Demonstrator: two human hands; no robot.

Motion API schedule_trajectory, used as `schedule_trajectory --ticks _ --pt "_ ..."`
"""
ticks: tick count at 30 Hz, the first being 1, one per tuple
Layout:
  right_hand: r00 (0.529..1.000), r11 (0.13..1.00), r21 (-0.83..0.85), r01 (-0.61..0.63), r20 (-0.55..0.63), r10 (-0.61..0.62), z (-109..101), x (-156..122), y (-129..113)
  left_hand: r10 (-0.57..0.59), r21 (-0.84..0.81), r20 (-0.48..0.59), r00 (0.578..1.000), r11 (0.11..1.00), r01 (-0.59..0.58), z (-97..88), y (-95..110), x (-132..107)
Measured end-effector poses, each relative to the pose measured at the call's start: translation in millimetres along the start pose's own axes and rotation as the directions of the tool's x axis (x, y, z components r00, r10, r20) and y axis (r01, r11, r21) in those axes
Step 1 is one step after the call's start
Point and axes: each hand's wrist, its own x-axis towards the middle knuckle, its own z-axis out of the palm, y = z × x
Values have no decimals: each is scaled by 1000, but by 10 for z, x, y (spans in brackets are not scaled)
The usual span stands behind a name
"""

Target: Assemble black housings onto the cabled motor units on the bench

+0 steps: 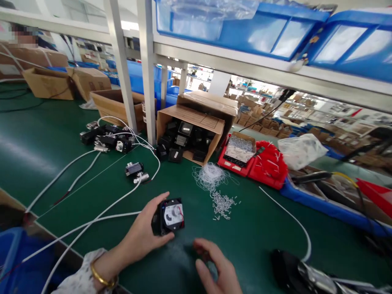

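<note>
Cables (76,171) — white ones — trail across the green bench (36,143) at my far left, running up to a cluster of black-and-metal parts (105,138) near the shelf post. A single such part (136,170) sits alone, closer to me. My left hand (143,234) grips a small black fan unit (169,215) by its left side, thumb over the top edge, its round white label facing up at me; it's held just above the bench, in front of my chest. Beyond it an open carton (191,134) lies tipped toward me, with many more of the same black units in it — so I judge most of the batch is left to handle, with one in hand. Right of the fan, a tangle of white ties (211,176) and a scatter of small pale pieces (223,204). My right hand (214,265) hovers low, fingers loosely curled, holding nothing that I can see. Farther right sit red trays (266,167) and a white plastic bag (301,150).
</note>
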Motion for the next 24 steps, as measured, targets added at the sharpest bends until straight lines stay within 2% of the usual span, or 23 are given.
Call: schedule_trajectory --ticks 3,7,11,15,19,21,24 --pt "993 997 -8 -74 -93 73 -228 314 -121 36 -76 162 986 997 -24 281 12 121" --pt "931 975 -149 -164 -350 103 -603 714 61 -17 -169 237 971 984 58 430 -4 289" --pt "876 903 -317 -289 -469 115 -1115 1132 428 -52 -189 209 977 978 92 516 -192 383" --pt "832 827 -373 -420 -522 187 -1500 1597 806 -92 -221 133 987 968 120 593 -327 375" --pt "754 743 -379 -551 -608 250 -1634 1999 1130 -86 -199 93 992 975 103 576 -289 348" --pt "716 703 -369 -608 -637 285 -1630 2136 1247 -51 -225 75 996 972 67 536 -271 383" --pt "688 663 -360 -657 -645 332 -1573 2249 1359 -8 -284 81 997 958 31 464 -268 507"
